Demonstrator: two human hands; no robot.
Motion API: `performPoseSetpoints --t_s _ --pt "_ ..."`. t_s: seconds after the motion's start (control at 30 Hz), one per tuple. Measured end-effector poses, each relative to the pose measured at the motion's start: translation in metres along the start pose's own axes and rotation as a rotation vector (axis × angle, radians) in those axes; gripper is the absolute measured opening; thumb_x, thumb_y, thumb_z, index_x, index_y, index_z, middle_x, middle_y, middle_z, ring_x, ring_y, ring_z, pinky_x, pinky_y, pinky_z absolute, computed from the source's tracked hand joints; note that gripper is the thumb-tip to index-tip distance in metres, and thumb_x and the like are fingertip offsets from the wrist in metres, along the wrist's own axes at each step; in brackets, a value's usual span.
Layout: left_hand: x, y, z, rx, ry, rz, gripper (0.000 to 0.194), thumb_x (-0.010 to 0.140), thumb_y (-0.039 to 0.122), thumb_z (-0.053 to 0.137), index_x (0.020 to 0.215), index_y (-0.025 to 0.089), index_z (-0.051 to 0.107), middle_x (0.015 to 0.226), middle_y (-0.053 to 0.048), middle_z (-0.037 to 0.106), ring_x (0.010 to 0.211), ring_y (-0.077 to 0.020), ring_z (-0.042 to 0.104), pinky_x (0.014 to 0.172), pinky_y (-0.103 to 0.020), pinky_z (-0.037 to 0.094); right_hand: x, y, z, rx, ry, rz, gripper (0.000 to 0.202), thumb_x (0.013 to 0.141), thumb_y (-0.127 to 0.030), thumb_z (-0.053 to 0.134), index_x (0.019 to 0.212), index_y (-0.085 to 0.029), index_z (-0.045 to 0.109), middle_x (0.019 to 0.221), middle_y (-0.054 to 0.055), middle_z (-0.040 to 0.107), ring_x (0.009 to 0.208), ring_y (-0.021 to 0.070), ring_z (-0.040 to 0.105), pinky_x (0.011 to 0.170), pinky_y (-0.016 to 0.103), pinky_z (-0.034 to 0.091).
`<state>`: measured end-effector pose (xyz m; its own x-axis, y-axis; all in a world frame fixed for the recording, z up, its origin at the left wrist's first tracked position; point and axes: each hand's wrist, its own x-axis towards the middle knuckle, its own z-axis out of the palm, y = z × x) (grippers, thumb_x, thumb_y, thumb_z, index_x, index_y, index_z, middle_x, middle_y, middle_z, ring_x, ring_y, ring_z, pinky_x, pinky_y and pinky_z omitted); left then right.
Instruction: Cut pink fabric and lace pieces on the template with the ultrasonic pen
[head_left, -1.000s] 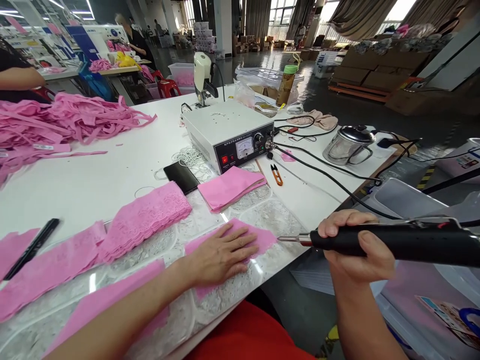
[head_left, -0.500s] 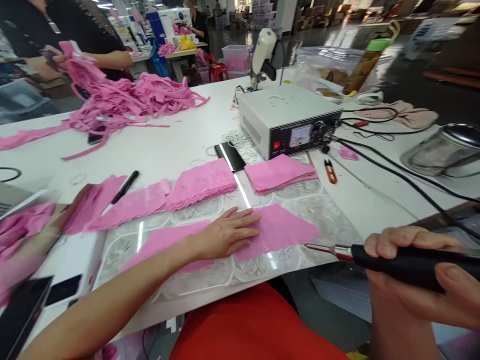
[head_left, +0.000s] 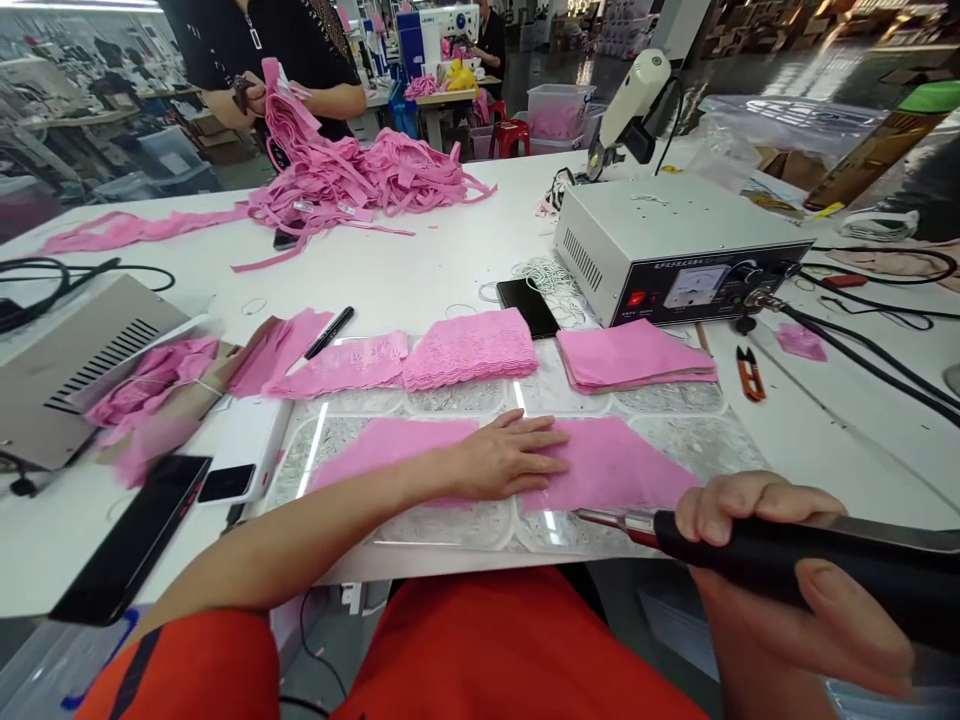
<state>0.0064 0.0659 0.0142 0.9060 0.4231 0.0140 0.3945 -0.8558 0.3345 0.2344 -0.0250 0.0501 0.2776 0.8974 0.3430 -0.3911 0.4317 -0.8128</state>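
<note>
My left hand lies flat with fingers spread over the left end of a flat pink fabric piece on a clear-topped, marbled mat. Under my wrist and forearm a second pink piece shows partly. My right hand is wrapped around a thick black-handled tool with a slim metal tip. That tip points left and lies by the lower edge of the right-hand pink piece; whether it touches the cloth I cannot tell. Behind the pieces are a lacy pink stack and a smooth pink stack.
A metered control box with black cables stands behind the stacks. Orange thread snips lie to the right; a phone and a marker pen lie further back. Across the white table a co-worker handles a pink strap heap.
The view has turned left, so the table things sit further right. The tool's tip has moved left along the piece's lower edge. My left hand still presses the cloth.
</note>
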Motion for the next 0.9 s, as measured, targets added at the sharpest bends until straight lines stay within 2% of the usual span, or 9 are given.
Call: performPoseSetpoints --t_s 0.33,0.6,0.9 --pt "-0.001 0.0 0.0 0.017 0.014 0.012 0.035 0.1 0.033 0.046 0.131 0.024 0.058 0.151 -0.005 0.041 0.145 -0.0264 0.029 0.117 -0.052 0.023 -0.001 0.014 0.02 0.057 -0.15 0.016 0.018 0.076 -0.032 0.065 0.088 -0.019 0.065 0.076 0.001 0.057 0.056 0.0117 0.054 0.049 0.029 0.049" --pt "-0.001 0.0 0.0 0.042 -0.004 0.007 0.035 0.101 0.034 0.045 0.133 0.026 0.057 0.152 -0.004 0.04 0.145 -0.0251 0.028 0.118 -0.048 0.021 -0.004 0.022 0.029 0.062 -0.202 0.048 0.017 0.078 -0.034 0.065 0.09 -0.022 0.065 0.075 0.001 0.053 0.059 0.0141 0.055 0.05 0.032 0.05" --pt "-0.001 0.001 0.0 0.035 -0.001 0.001 0.035 0.1 0.033 0.046 0.132 0.026 0.057 0.151 -0.004 0.041 0.145 -0.0251 0.028 0.118 -0.048 0.021 -0.005 0.026 0.032 0.049 -0.196 0.051 0.018 0.077 -0.032 0.062 0.09 -0.02 0.063 0.077 0.001 0.054 0.06 0.013 0.055 0.052 0.031 0.05"
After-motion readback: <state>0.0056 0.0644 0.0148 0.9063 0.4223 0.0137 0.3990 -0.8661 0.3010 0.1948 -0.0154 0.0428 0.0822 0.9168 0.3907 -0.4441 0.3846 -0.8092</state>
